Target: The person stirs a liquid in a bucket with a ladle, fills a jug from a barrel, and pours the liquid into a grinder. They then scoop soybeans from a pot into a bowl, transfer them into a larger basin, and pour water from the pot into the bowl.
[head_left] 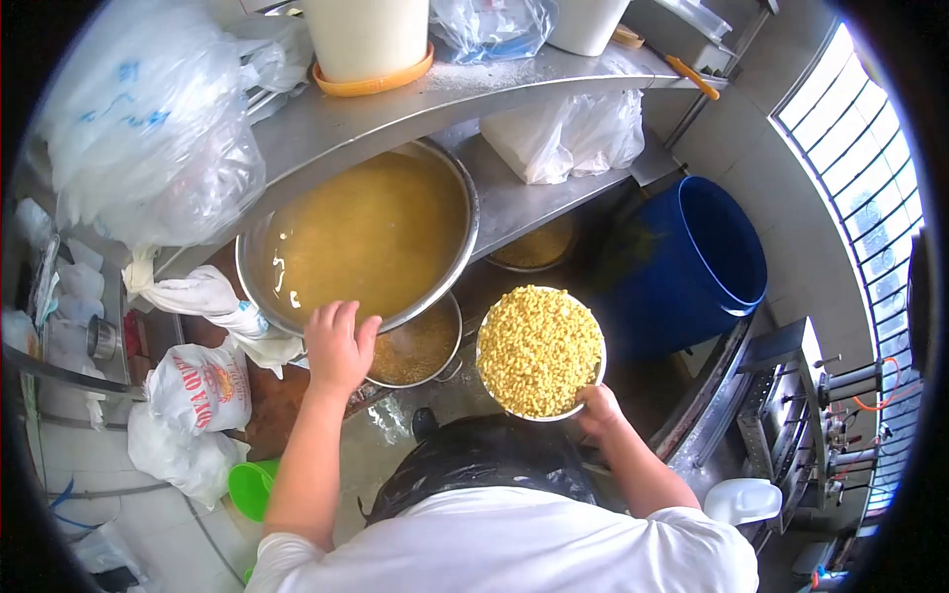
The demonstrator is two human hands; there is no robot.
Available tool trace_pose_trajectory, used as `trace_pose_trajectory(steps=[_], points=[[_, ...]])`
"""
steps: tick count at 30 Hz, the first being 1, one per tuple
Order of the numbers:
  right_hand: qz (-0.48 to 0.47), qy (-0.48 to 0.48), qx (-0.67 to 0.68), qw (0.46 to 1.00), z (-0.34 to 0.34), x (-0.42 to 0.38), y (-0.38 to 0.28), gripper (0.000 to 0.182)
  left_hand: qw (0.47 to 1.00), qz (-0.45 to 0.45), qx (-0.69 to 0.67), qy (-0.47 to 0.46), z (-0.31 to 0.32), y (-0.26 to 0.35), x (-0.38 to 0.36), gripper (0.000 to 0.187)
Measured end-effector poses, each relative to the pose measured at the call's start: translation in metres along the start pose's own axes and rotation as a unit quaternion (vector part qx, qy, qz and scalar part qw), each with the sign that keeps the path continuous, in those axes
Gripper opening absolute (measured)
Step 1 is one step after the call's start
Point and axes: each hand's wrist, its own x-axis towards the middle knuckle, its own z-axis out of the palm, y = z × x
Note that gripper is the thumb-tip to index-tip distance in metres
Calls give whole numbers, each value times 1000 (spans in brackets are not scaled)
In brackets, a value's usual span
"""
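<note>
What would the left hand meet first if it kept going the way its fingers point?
Probably the large metal basin of yellowish liquid: the left hand already lies at its near rim, fingers pointing over it.

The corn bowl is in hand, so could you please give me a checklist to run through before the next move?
1. Right hand grips the corn bowl at its rim: ok.
2. Bowl level, no corn spilling: ok.
3. Left hand steadies the big pot at its rim: ok.
4. Room in the pot: not ok, liquid stands near the brim.
5. Small pot beneath is stable: cannot tell.
6. Floor dry: not ok, looks wet.
</note>
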Motion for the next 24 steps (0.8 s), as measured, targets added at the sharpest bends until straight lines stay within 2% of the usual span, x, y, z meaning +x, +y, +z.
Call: trace_pose_trajectory(steps=[2,3,5,9,12,16,17,19,22,24], points=[[-9,-6,3,1000,6,-9,-12,61,999,-18,8,-43,11,-20,1,28],[-21,-13,12,1000,11,-15,-21,60,997,-37,26,-60,14,-21,2,31],[-40,-12,30,999,41,-37,-43,59,998,-35,41,-45,17,-21,-1,34],[-65,-34,42,996,88,-43,-80,70,998,-35,54,-14,19,-23,-1,37],[-79,-45,20,996,149,-51,-108,70,997,-48,57,-13,15,-22,-3,35],[-114,-116,-31,986,236,-39,-126,65,997,-50,59,-5,14,-25,-5,34],[-120,-99,-58,986,260,-33,-127,63,998,-47,48,8,13,-24,-5,34],[-136,-161,-76,975,302,-19,-125,62,998,-46,42,22,13,-26,-5,34],[-225,-184,-119,950,363,-15,-108,67,998,-54,41,-6,12,-28,-7,33],[-324,-115,-269,900,381,22,-99,74,998,-47,33,5,12,-28,-7,31]])
